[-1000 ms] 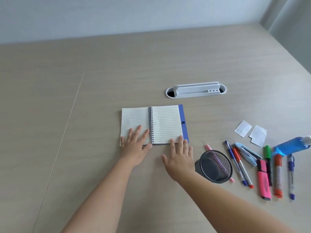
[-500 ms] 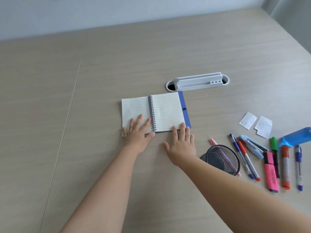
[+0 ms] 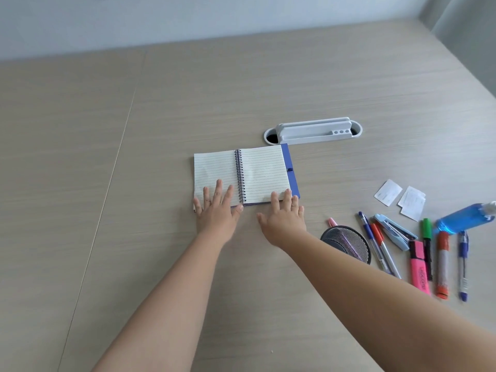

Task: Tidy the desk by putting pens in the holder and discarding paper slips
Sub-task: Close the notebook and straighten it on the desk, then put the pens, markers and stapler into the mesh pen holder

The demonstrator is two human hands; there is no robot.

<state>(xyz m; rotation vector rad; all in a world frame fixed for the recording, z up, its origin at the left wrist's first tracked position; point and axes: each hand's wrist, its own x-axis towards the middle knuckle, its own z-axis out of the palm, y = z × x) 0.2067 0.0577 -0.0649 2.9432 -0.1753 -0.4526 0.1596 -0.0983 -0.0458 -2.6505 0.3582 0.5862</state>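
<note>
Pale wood-grain desk [image 3: 268, 84] fills the view, backed by a light wall. An open spiral notebook [image 3: 244, 177] with lined pages and a blue cover lies near the middle, just in front of a white cable-port tray [image 3: 312, 130] set into the desktop. Both hands lie flat with fingers spread and grasp nothing: the left hand [image 3: 216, 210] rests on the lower part of the notebook's left page, and the right hand [image 3: 284, 218] rests at the notebook's near right corner, its fingertips on the page edge and its palm on the desk. To the right of the right forearm stands a black mesh pen holder [image 3: 347, 244] with a pink pen [image 3: 332, 222] lying just beside it, partly hidden behind the mesh. Further right, loose on the desk, lie a blue pen [image 3: 371, 241], a red pen [image 3: 383, 247], a light blue stapler [image 3: 394, 230], a pink highlighter [image 3: 419, 267], a green marker [image 3: 427, 237], an orange marker [image 3: 442, 264] and another blue pen [image 3: 463, 264]. Two white paper slips [image 3: 388, 192] [image 3: 412, 202] lie beyond them, close together, and a blue bottle [image 3: 465, 217] lies on its side near the right edge.
</note>
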